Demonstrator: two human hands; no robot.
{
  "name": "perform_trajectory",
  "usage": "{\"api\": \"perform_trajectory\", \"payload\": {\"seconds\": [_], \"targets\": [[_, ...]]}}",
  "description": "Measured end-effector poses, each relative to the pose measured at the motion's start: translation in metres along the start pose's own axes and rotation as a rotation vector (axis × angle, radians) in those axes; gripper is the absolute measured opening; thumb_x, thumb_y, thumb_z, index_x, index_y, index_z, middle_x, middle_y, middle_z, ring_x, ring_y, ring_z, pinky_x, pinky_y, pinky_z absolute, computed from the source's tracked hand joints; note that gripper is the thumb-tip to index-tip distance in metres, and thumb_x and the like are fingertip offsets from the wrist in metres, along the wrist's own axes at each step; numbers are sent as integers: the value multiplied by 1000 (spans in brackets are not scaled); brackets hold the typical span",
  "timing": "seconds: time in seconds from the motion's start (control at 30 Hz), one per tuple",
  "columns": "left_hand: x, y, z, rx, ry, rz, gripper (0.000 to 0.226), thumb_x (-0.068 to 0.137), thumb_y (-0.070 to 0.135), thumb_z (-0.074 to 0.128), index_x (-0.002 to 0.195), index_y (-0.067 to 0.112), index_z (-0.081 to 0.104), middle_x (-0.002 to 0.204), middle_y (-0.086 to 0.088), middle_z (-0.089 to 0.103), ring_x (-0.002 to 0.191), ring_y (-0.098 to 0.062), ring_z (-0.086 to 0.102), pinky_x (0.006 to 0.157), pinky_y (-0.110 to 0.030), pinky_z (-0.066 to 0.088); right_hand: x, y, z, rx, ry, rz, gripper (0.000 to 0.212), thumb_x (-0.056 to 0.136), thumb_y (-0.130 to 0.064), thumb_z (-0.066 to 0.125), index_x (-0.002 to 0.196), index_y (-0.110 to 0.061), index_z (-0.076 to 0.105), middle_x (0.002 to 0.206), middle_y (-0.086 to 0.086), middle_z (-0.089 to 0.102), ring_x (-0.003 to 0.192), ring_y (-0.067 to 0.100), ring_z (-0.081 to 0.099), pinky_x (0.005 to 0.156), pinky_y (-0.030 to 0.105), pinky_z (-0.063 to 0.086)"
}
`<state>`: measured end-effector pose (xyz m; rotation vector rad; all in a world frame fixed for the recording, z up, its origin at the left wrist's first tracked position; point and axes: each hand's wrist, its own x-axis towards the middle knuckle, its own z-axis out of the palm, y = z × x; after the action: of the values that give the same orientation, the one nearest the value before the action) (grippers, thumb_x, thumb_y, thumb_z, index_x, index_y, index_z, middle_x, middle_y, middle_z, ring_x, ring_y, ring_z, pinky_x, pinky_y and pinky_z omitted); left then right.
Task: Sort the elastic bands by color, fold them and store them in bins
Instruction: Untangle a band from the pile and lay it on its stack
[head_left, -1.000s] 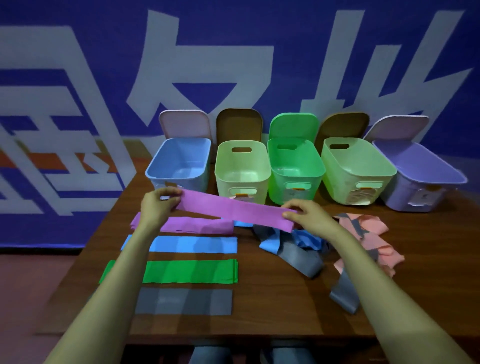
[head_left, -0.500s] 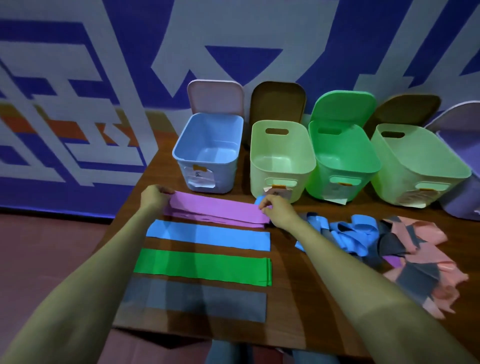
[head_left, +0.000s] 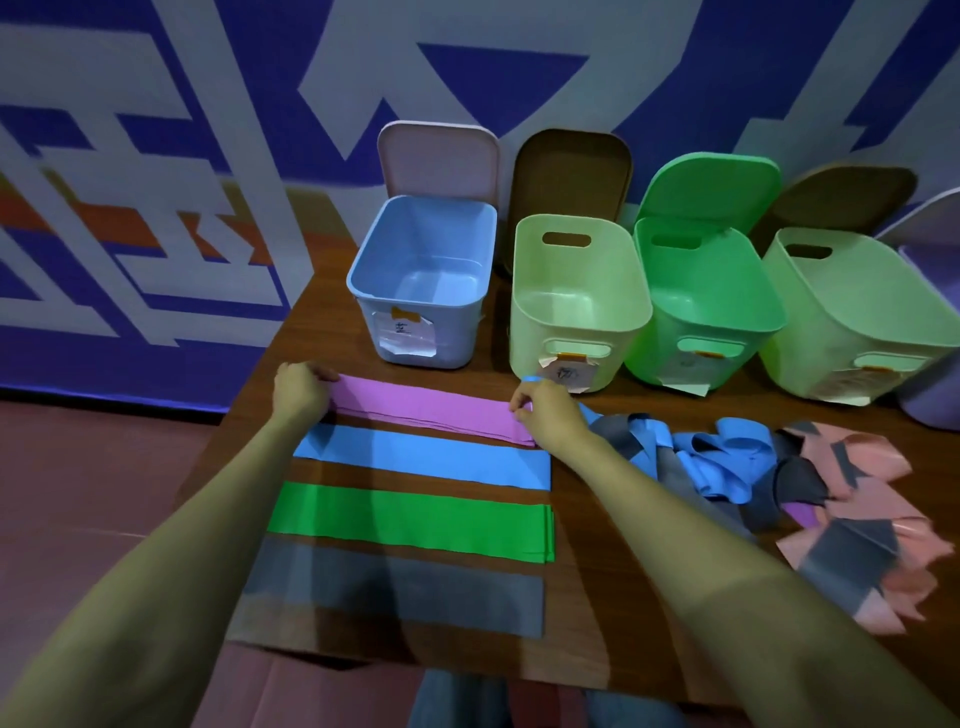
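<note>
- Wood-grain table (head_left: 685, 405) stands against a wall (head_left: 208, 130) painted in big blue and white shapes, and both hands work at its left part.
- Left hand (head_left: 301, 387) curls round the left end of the purple band (head_left: 426, 408). Right hand (head_left: 545, 410) pinches the right end between thumb and fingertips, and the band lies flat between them on a stack of purple layers.
- To do this well, I judge both ends should be squared to the layers beneath before letting go, with the band kept lightly taut so it lands without a wrinkle or a skewed edge.
- Nearer the person than the hands lie three more flat strips: blue band (head_left: 426, 457), green band (head_left: 415, 519) and grey band (head_left: 400, 587).
- Right of the right hand sits an unsorted heap (head_left: 779, 483) of blue, grey, pink and a little purple. The next band likely comes from there.
- Beyond the hands stand open bins with lids leaning behind them: pale blue bin (head_left: 421, 280), pale green bin (head_left: 576, 296), green bin (head_left: 706, 301) and another pale green one further right. No bands show in them, so folding and storing appear to remain.
- Left of the left hand, a reddish floor (head_left: 104, 493) shows.
</note>
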<state>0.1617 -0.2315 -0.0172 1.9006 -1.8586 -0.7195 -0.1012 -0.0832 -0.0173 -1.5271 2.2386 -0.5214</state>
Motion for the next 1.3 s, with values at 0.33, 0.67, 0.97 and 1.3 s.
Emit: {"api": "perform_trajectory", "payload": {"seconds": [0.33, 0.67, 0.97, 1.3], "targets": [[-21, 3, 3, 600, 110, 184, 25, 94, 13, 46, 109, 12, 65, 116, -14, 53, 113, -33, 43, 98, -45, 31, -20, -5, 7, -529, 85, -212, 32, 93, -12, 43, 122, -15, 53, 121, 11, 41, 114, 30, 35, 90, 35, 33], [-111, 62, 20, 746, 8, 273, 37, 92, 24, 45, 127, 13, 48, 132, -16, 41, 126, -34, 32, 108, -47, 20, -79, 14, -44, -467, 91, -311, 39, 94, -27, 46, 131, -20, 49, 140, 7, 37, 133, 27, 24, 104, 38, 20], [-277, 166, 106, 132, -133, 772, 33, 87, 32, 50, 113, 16, 63, 117, -8, 59, 108, -33, 51, 82, -39, 38, -175, 122, -98, -221, 526, -101, 20, 75, -26, 57, 86, -15, 70, 98, 9, 61, 102, 27, 47, 85, 43, 44], [-321, 203, 191, 210, -438, 823, 50, 88, 35, 57, 133, 17, 46, 131, -9, 45, 123, -31, 39, 99, -40, 38, -231, 211, -98, -178, 274, 337, 52, 84, -22, 66, 133, -15, 49, 126, 13, 49, 121, 35, 39, 101, 41, 31]]}}
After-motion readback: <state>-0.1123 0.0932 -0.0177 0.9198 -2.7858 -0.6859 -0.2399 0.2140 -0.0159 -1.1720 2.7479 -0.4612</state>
